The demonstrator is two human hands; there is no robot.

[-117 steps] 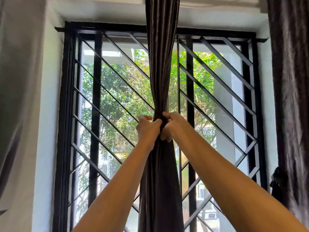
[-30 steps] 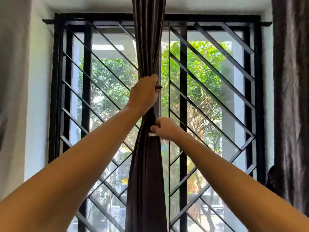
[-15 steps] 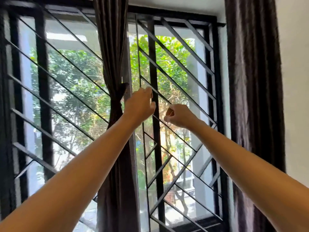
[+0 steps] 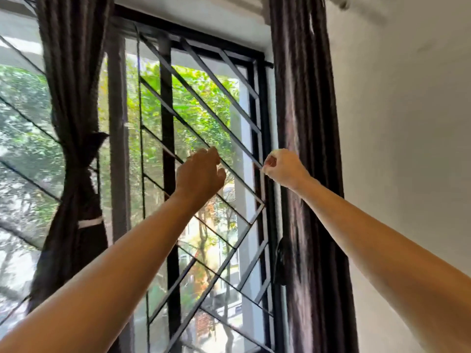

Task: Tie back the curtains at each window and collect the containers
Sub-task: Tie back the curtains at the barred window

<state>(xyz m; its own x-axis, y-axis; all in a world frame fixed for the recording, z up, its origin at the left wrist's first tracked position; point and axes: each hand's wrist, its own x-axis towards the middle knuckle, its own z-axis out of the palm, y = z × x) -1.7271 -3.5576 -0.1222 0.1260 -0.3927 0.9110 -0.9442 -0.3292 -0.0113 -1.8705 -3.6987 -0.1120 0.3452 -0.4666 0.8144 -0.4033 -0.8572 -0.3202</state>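
Observation:
A dark curtain hangs at the left, cinched at mid height by a dark tie, with a white label below the knot. A second dark curtain hangs loose along the window's right edge. My left hand is raised in front of the window grille, fingers loosely curled and apart, holding nothing. My right hand is curled into a fist just left of the right curtain, close to its edge; nothing shows inside it. No containers are in view.
A black metal window grille with diagonal bars fills the middle, trees beyond it. A small dark fitting sits by the right curtain's edge. A white wall lies to the right.
Both hands let go of the tied middle curtain and moved right toward the right-hand curtain. The view swung right, so the tied curtain now sits at the left.

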